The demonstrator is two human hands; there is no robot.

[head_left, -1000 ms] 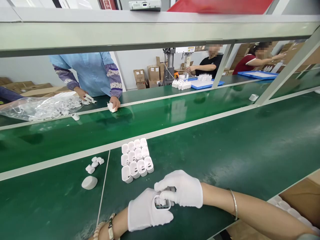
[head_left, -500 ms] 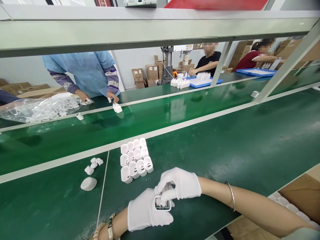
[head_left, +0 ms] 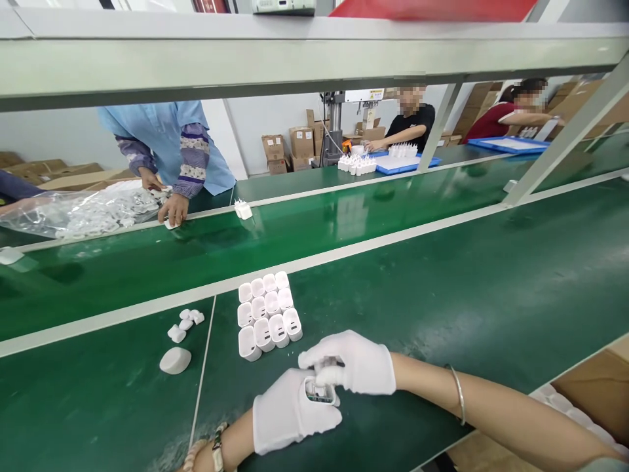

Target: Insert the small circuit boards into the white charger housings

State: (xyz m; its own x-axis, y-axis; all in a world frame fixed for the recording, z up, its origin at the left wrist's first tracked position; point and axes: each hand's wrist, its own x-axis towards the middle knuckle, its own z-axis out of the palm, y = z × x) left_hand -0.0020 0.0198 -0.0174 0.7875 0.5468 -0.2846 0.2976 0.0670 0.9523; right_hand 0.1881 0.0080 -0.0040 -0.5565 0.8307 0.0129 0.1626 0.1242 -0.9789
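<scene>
In the head view, my left hand (head_left: 287, 413), in a white glove, is wrapped round a white charger housing (head_left: 320, 401). The housing's open end faces up and shows a circuit board with small parts inside. My right hand (head_left: 356, 364), also gloved, bends over the far rim of the housing. Its thumb and fingers curl toward each other just above the opening; what lies between them, if anything, is hidden. Just beyond my hands, several white charger housings (head_left: 249, 343) stand in rows with their open ends up.
Several small white pieces (head_left: 177, 333) and a larger white rounded piece (head_left: 175, 360) lie to the left on the green bench (head_left: 442, 288). Beyond runs a green conveyor belt (head_left: 304, 219) carrying a white part (head_left: 242, 209). A shelf beam (head_left: 314, 62) crosses overhead. Co-workers sit or stand opposite.
My right fingers have lifted slightly out of the housing, showing more of its inside. A co-worker's hand has moved left from the white part to the belt edge; that part has shifted slightly right.
</scene>
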